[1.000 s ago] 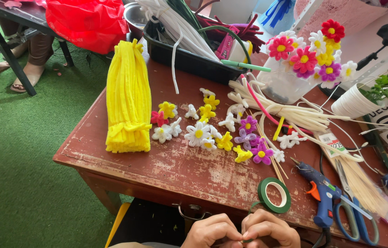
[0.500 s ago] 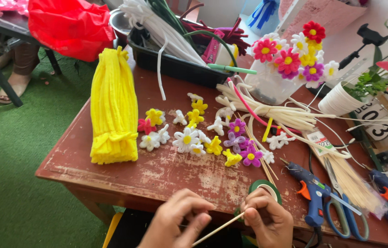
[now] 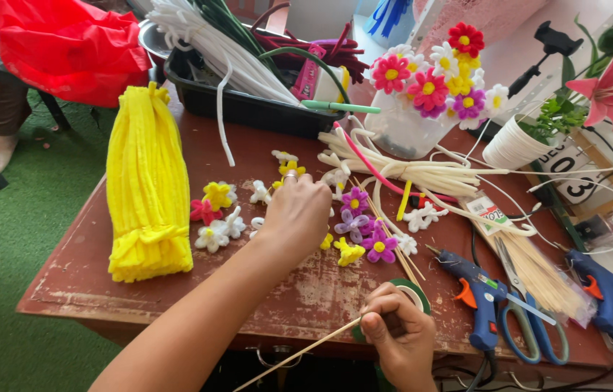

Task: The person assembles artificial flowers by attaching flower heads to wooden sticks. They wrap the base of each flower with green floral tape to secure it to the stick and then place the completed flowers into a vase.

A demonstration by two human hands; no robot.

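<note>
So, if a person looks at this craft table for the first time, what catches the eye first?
Most likely the big yellow pipe-cleaner bundle lying at the left of the worn red-brown table. Next, the left hand reaching over the small pipe-cleaner flowers at the centre, while the right hand grips a thin wooden stick at the near edge.

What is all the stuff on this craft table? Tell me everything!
Yellow pipe cleaner bundle: one, left side of table.
Small pipe cleaner flowers: many; white, yellow, purple, pink; table middle.
Black tray: one, holds white and green pipe cleaners, table back.
Flower bouquet: one, multicoloured, back right.
Glue guns: two, blue, right.
Scissors: one, blue handles, right.
Green tape roll: one, front edge.
Red bag: one, top left.
Wooden table: one, reddish brown.
Left hand: over the small flowers.
Right hand: holds a thin wooden stick.
</note>
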